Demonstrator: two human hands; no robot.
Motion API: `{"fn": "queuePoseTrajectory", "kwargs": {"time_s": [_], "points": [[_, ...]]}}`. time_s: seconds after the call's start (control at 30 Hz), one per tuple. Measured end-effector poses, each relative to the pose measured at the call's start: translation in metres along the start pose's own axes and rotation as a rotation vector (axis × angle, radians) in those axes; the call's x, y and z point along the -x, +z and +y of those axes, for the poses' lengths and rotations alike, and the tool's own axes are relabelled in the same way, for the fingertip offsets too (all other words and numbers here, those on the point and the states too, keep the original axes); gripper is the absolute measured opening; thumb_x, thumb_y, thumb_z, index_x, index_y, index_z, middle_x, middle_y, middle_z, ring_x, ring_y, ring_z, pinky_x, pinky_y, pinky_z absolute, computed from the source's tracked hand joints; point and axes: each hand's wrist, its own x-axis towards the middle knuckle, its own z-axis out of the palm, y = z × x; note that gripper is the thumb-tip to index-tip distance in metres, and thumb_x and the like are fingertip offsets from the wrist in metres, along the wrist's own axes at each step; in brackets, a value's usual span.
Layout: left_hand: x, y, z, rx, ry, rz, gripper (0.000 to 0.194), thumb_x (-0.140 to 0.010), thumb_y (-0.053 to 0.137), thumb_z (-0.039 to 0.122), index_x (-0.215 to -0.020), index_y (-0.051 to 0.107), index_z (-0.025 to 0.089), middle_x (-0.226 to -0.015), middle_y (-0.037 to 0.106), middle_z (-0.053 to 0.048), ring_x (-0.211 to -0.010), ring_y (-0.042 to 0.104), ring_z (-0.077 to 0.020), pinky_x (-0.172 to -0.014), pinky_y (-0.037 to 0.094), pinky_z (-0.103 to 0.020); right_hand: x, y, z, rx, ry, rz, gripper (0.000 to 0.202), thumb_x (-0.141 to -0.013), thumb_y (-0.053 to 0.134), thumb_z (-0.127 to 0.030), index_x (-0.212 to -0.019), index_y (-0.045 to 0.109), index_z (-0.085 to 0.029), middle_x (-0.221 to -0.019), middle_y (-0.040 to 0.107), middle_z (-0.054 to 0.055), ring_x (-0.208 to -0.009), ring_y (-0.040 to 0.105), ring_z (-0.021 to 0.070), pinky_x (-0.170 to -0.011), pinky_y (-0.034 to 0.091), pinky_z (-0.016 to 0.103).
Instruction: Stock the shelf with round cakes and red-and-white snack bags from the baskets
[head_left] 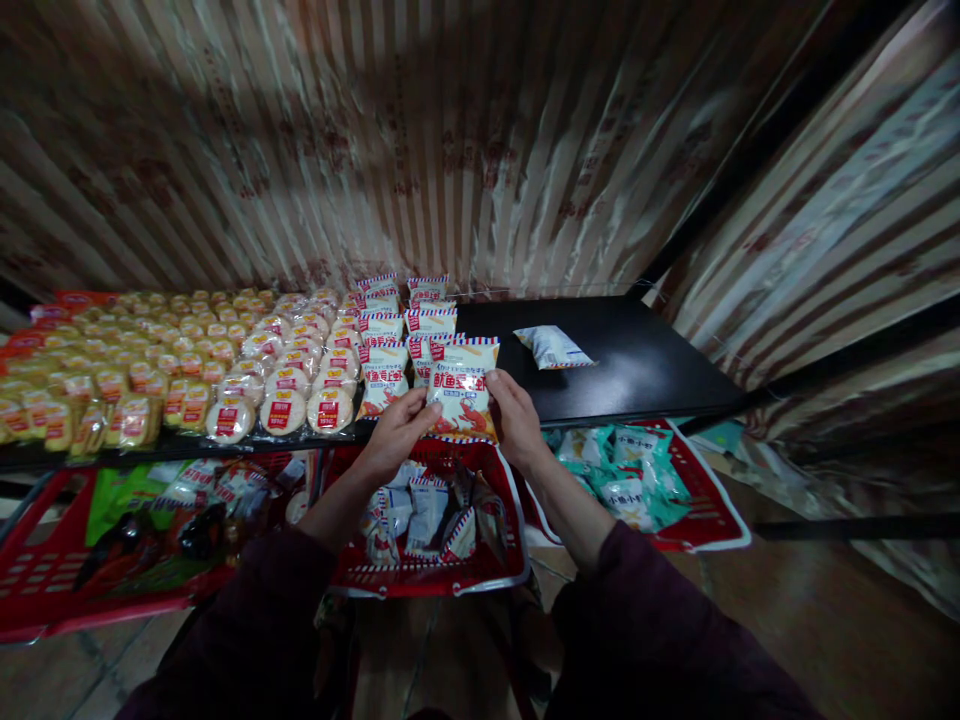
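My left hand [396,432] and my right hand [515,420] both grip one snack packet [463,392], white with a red-and-blue striped edge and a crab picture, held upright at the front edge of the black shelf [637,372]. Just behind it lie two rows of the same packets [405,335]. Directly below my hands a red bag [439,575] holds several more of these packets.
Round rice crackers [289,385] and yellow-wrapped snacks [105,385] fill the shelf's left half. A single packet [553,347] lies flat on the bare right half. A red basket [52,580] sits at lower left, a bag of teal packets [637,475] at lower right. A striped curtain hangs behind.
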Motion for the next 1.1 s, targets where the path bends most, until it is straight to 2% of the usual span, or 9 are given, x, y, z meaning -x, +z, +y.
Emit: {"fn": "queuePoseTrajectory", "kwargs": {"time_s": [0.07, 0.23, 0.4, 0.57, 0.77, 0.87, 1.0, 1.1], "points": [[-0.001, -0.001, -0.001, 0.009, 0.013, 0.030, 0.042, -0.077, 0.066, 0.043, -0.110, 0.061, 0.017, -0.110, 0.068, -0.009, -0.103, 0.062, -0.0228, -0.091, 0.046, -0.036, 0.002, 0.002, -0.003, -0.013, 0.005, -0.035, 0.043, -0.074, 0.064, -0.055, -0.103, 0.061, -0.024, -0.088, 0.070, 0.000, -0.082, 0.065, 0.0198, -0.067, 0.053, 0.030], [-0.003, 0.000, 0.002, -0.040, 0.066, 0.214, 0.054, -0.073, 0.069, 0.042, -0.117, 0.049, 0.018, -0.101, 0.067, -0.008, -0.096, 0.063, -0.0201, -0.089, 0.046, -0.035, 0.004, 0.003, -0.006, -0.003, -0.034, -0.095, 0.052, -0.077, 0.060, -0.055, -0.118, 0.058, -0.024, -0.103, 0.070, 0.002, -0.096, 0.064, 0.0226, -0.075, 0.052, 0.032], [-0.002, 0.001, 0.007, -0.188, 0.193, 0.351, 0.051, -0.070, 0.071, 0.035, -0.114, 0.049, 0.020, -0.106, 0.060, -0.007, -0.085, 0.061, -0.0149, -0.080, 0.048, -0.030, 0.004, 0.003, -0.003, 0.033, -0.052, -0.069, 0.054, -0.078, 0.057, -0.056, -0.120, 0.059, -0.024, -0.113, 0.068, 0.004, -0.104, 0.061, 0.0250, -0.076, 0.052, 0.034], [-0.001, 0.001, 0.008, -0.262, 0.246, 0.325, 0.027, -0.075, 0.064, 0.035, -0.096, 0.059, 0.019, -0.094, 0.061, -0.004, -0.086, 0.059, -0.0151, -0.079, 0.048, -0.028, 0.005, 0.003, -0.001, 0.020, -0.068, -0.076, 0.046, -0.077, 0.059, -0.053, -0.115, 0.064, -0.027, -0.114, 0.068, 0.002, -0.097, 0.063, 0.0224, -0.074, 0.051, 0.033], [0.002, 0.005, 0.015, -0.205, 0.200, 0.310, 0.027, -0.072, 0.066, 0.039, -0.087, 0.058, 0.018, -0.081, 0.063, -0.001, -0.075, 0.060, -0.0144, -0.071, 0.048, -0.026, 0.007, 0.003, 0.000, 0.066, -0.115, -0.090, 0.043, -0.076, 0.064, -0.049, -0.113, 0.066, -0.027, -0.110, 0.068, 0.003, -0.089, 0.063, 0.0201, -0.076, 0.052, 0.032], [0.005, 0.006, 0.019, -0.186, 0.159, 0.274, 0.027, -0.076, 0.062, 0.041, -0.090, 0.058, 0.018, -0.084, 0.065, -0.002, -0.080, 0.062, -0.0168, -0.070, 0.049, -0.027, 0.008, 0.003, 0.000, 0.128, -0.202, -0.102, 0.039, -0.079, 0.063, -0.046, -0.113, 0.066, -0.028, -0.117, 0.064, 0.004, -0.098, 0.061, 0.0211, -0.082, 0.051, 0.035], [0.009, 0.007, 0.021, -0.099, 0.144, 0.215, 0.028, -0.083, 0.054, 0.044, -0.093, 0.058, 0.019, -0.095, 0.066, -0.004, -0.087, 0.062, -0.0189, -0.073, 0.051, -0.030, 0.010, 0.002, -0.003, 0.301, -0.400, -0.130, 0.033, -0.083, 0.060, -0.040, -0.114, 0.065, -0.029, -0.124, 0.058, 0.004, -0.111, 0.055, 0.0210, -0.096, 0.045, 0.038], [0.012, 0.010, 0.025, -0.056, 0.128, 0.204, 0.028, -0.082, 0.056, 0.045, -0.093, 0.060, 0.020, -0.102, 0.066, -0.006, -0.096, 0.061, -0.0222, -0.079, 0.051, -0.032, 0.013, 0.003, -0.006, 0.450, -0.496, -0.129, 0.035, -0.084, 0.059, -0.039, -0.117, 0.063, -0.030, -0.125, 0.054, 0.006, -0.111, 0.053, 0.0213, -0.093, 0.046, 0.038]]}}
